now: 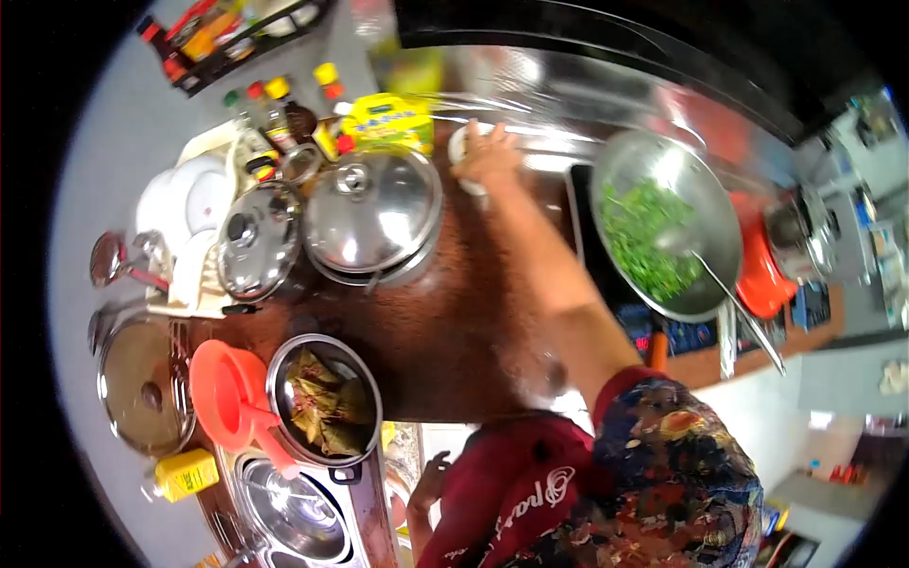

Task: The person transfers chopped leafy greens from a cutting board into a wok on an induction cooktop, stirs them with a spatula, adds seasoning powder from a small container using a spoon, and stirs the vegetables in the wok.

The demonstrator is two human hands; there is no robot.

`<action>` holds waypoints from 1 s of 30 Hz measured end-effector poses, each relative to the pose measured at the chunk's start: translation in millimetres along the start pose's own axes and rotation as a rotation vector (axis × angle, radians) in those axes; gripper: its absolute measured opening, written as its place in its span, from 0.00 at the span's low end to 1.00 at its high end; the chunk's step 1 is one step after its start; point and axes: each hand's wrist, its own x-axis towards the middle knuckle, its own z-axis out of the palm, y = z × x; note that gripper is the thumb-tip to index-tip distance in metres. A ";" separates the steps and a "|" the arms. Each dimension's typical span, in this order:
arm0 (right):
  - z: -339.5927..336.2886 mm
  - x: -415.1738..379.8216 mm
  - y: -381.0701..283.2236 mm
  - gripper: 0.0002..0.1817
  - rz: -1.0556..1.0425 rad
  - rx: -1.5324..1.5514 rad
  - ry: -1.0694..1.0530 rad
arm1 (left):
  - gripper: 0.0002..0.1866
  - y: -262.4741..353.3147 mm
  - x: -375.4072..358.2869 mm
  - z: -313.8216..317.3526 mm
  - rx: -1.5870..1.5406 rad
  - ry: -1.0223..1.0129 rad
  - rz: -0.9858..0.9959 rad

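My right hand [490, 156] reaches across the counter, with its fingers and thumb around a small white container [458, 145] near the back edge. The container is partly hidden by the hand. Low beside the counter's front edge, my left hand [431, 486] hangs with its fingers slightly apart and nothing visible in them. To the right of my right arm, a wok [715, 199] holds chopped greens [649, 237] and a metal ladle [699, 256] on a black cooktop [581, 194].
A lidded pot [374, 213], a smaller lidded pan [260, 237] and sauce bottles [298, 118] stand at the left. Nearer are a steel pot [376, 379] of leaf-wrapped bundles, a red plastic ladle [222, 388] and a sink [294, 506]. An orange-red basin [762, 275] sits beyond the wok.
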 end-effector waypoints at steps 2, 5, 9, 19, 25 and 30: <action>11.6 -47.9 7.5 0.52 0.077 0.050 0.129 | 0.22 19.9 -0.9 -4.2 0.119 -0.078 0.065; 15.1 -123.1 12.6 0.53 0.099 0.135 0.169 | 0.20 92.2 -16.0 2.6 0.408 -0.088 0.029; 5.0 -193.1 24.1 0.48 0.095 0.457 -0.030 | 0.20 161.4 -20.2 24.7 0.276 -0.172 0.301; -7.2 -359.2 50.1 0.49 -0.199 0.662 -0.213 | 0.46 175.8 16.8 77.0 -0.838 -0.470 0.393; -6.4 -421.7 56.2 0.52 -0.419 0.625 -0.086 | 0.34 149.0 9.8 78.4 -0.757 -0.294 0.432; 3.3 -412.7 75.6 0.53 -0.545 0.673 0.074 | 0.30 143.6 -20.3 61.8 0.299 0.011 0.818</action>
